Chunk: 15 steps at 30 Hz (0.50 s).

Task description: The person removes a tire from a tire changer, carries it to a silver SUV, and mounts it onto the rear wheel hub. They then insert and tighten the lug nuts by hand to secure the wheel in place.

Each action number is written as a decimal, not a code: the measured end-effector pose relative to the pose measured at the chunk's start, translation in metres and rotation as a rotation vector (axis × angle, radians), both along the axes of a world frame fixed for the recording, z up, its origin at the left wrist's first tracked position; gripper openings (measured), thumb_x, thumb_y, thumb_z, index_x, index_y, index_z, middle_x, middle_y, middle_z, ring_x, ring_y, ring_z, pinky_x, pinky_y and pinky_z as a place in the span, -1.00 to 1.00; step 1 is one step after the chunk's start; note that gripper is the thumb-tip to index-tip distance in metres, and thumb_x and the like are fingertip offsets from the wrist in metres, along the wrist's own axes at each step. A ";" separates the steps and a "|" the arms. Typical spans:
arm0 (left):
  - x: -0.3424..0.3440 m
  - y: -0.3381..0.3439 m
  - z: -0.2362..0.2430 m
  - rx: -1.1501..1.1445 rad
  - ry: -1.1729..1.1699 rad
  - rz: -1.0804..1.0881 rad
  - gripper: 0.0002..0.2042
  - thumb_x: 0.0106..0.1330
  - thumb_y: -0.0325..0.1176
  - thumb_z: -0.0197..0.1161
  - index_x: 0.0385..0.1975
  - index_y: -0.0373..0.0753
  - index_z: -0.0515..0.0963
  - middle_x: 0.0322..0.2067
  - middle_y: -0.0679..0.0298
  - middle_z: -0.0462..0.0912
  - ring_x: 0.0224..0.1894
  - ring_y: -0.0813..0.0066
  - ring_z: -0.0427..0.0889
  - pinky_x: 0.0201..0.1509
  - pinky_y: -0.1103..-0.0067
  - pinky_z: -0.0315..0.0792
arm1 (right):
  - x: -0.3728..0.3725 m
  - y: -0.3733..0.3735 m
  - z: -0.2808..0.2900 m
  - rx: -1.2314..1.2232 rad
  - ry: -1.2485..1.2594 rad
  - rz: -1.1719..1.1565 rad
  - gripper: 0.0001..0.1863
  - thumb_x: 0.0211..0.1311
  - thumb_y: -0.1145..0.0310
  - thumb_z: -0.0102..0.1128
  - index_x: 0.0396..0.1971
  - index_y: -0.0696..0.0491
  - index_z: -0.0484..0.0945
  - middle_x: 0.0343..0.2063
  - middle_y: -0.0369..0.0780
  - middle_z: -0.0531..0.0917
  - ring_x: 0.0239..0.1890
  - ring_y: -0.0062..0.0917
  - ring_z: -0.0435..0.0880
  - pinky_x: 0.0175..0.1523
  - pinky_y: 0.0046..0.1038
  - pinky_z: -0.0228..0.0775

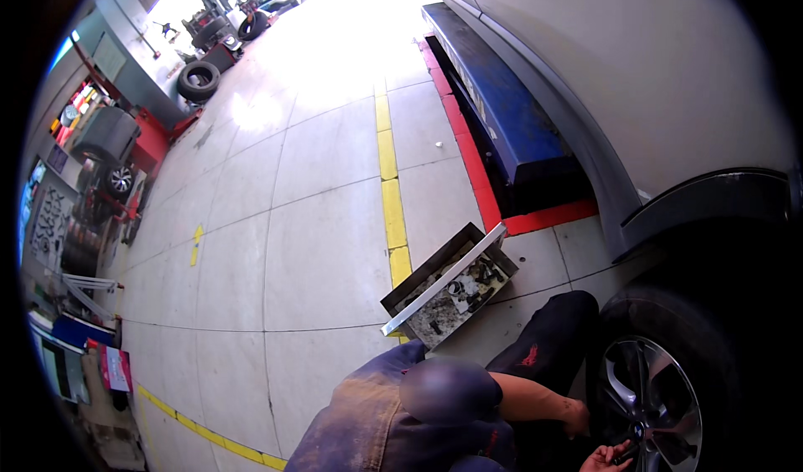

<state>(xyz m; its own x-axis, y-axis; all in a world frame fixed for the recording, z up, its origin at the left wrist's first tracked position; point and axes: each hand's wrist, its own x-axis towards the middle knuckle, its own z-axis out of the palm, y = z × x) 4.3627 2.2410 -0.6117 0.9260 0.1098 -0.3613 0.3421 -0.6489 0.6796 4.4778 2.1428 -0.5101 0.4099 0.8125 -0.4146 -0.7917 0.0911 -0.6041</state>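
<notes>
Neither of my hands is in view. Just below me a co-worker in a dark, dusty work shirt crouches beside a car wheel with silver and black spokes. One bare forearm reaches toward the tyre, its hand bent down near the rim. A second hand, apparently the co-worker's too, has its fingers at the spokes near the hub; a small dark thing by the fingertips is too unclear to name. Behind the knee stands an open metal toolbox with a pale bar across it and grimy small parts inside.
A light-coloured car fills the right side, above a blue lift platform edged by a red border. Yellow floor lines cross the tiles. Tyres and red workshop equipment line the left wall.
</notes>
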 end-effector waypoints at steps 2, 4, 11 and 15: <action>-0.001 0.001 0.002 0.013 0.044 -0.017 -0.48 0.26 0.00 0.20 0.10 -0.23 0.49 0.10 0.03 0.52 0.19 0.09 0.46 0.24 0.24 0.35 | -0.014 0.005 0.000 -0.319 -0.516 -0.205 -0.42 0.25 -0.14 0.11 -0.12 0.15 0.53 -0.37 -0.15 0.66 -0.54 -0.44 0.53 -0.49 -0.46 0.34; -0.001 0.001 0.000 0.023 -0.005 0.008 -0.49 0.26 -0.01 0.20 0.10 -0.22 0.49 0.09 0.04 0.53 0.18 0.09 0.47 0.23 0.24 0.36 | -0.020 0.009 0.002 -0.445 -1.266 -0.300 -0.54 0.29 -0.04 0.14 -0.27 0.14 0.52 -0.45 -0.11 0.59 -0.55 -0.42 0.51 -0.51 -0.44 0.38; 0.005 -0.003 -0.014 0.087 -0.104 0.053 -0.57 0.25 0.02 0.17 -0.03 -0.15 0.61 -0.05 0.10 0.63 0.07 0.12 0.57 0.10 0.28 0.46 | -0.005 0.006 0.014 0.400 0.436 0.168 -0.57 0.29 0.04 0.14 -0.13 0.14 0.55 -0.44 -0.23 0.63 -0.56 -0.45 0.56 -0.54 -0.61 0.28; 0.002 -0.002 -0.012 0.089 -0.085 0.076 -0.58 0.24 0.01 0.18 -0.07 -0.16 0.62 -0.05 0.10 0.64 0.06 0.12 0.57 0.10 0.29 0.47 | -0.015 0.008 0.001 -0.190 -0.487 -0.237 -0.56 0.22 0.07 0.24 -0.12 0.14 0.53 -0.46 -0.23 0.61 -0.55 -0.45 0.56 -0.48 -0.60 0.33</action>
<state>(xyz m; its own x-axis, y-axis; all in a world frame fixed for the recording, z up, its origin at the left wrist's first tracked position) 4.3648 2.2392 -0.6235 0.9406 0.2088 -0.2678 0.3363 -0.6820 0.6494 4.4627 2.1505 -0.5088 0.7523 0.6044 -0.2621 -0.3892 0.0867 -0.9171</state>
